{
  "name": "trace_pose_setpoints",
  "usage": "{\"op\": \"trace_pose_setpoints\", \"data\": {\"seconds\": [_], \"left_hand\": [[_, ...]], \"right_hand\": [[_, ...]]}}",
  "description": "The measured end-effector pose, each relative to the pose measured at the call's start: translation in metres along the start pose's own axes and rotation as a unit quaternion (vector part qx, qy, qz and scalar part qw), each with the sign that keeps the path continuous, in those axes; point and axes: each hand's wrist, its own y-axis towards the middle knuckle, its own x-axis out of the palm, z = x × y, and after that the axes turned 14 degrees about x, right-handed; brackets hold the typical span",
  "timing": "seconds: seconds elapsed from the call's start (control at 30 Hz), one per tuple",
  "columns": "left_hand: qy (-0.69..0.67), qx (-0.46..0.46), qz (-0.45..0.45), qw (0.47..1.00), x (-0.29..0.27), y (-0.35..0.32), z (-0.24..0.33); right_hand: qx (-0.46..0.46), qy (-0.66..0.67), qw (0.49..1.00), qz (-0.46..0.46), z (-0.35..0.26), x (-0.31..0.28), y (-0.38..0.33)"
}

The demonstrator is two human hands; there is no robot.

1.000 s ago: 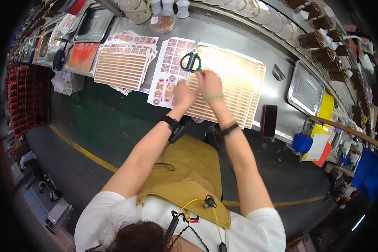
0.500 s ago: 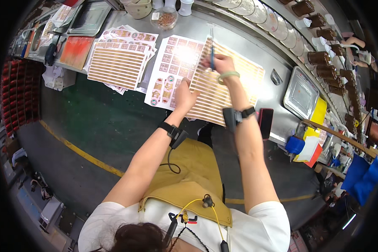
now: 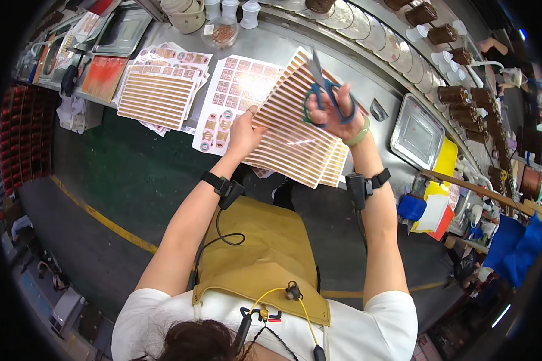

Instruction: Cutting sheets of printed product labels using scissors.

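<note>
Blue-handled scissors [image 3: 347,107] hang on the fingers of my right hand [image 3: 331,111], their blades pointing away from me over the table. The palm is turned up, with the fingers curled through and around the handles. Beneath it lies a sheet with gold-brown stripes [image 3: 289,141], on top of another striped sheet. My left hand [image 3: 245,137] pinches the left edge of the striped sheet, thumb on top. A white sheet of printed decals [image 3: 214,117], with square patterns and small figures, lies partly under the striped one and under my left hand.
To the left sits a stack of striped and printed sheets [image 3: 156,99] beside a red-smeared board [image 3: 104,78]. A clear bowl of small brown pieces [image 3: 224,35] stands at the back. On the right are a dark oval object [image 3: 378,109] and a metal tray [image 3: 418,132].
My right hand has swung right and turned palm up with the scissors, whose blades now show. The striped sheet has shifted left and turned; my left hand moved slightly left with it.
</note>
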Motion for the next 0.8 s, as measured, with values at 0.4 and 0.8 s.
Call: {"op": "trace_pose_setpoints", "data": {"seconds": [0.4,0.8], "left_hand": [[-0.016,0.034,0.014,0.999,0.004,-0.015,-0.010],[-0.052,0.182,-0.130,0.973,-0.102,-0.004,0.105]], "right_hand": [[-0.132,-0.319,0.880,0.325,-0.009,0.037,-0.012],[-0.199,-0.380,0.836,0.344,-0.064,0.046,-0.083]]}}
